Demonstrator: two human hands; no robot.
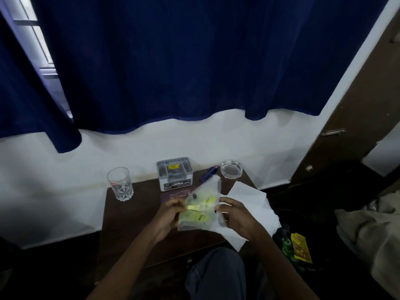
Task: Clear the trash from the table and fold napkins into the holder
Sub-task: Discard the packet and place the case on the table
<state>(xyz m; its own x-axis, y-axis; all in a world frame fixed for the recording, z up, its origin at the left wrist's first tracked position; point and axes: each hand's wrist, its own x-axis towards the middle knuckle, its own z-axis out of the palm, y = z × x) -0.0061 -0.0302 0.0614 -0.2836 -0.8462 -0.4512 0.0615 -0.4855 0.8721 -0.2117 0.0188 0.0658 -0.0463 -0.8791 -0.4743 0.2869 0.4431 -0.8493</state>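
At frame centre the left hand [171, 213] and right hand [237, 217] pinched a clear wrapper [201, 212] by opposite edges, just above the desk [129, 224]. It was likely trash bound for the lower right, where a yellow packet [301, 247] lay. Unfolded napkins [251, 200] waited beneath the right hand. The holder [174, 174] stood behind, by the wall.

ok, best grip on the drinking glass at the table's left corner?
Probably grip the glass round its middle, coming from the near side. It stands upright, its near side is unobstructed, and the grey box stands apart on its right.
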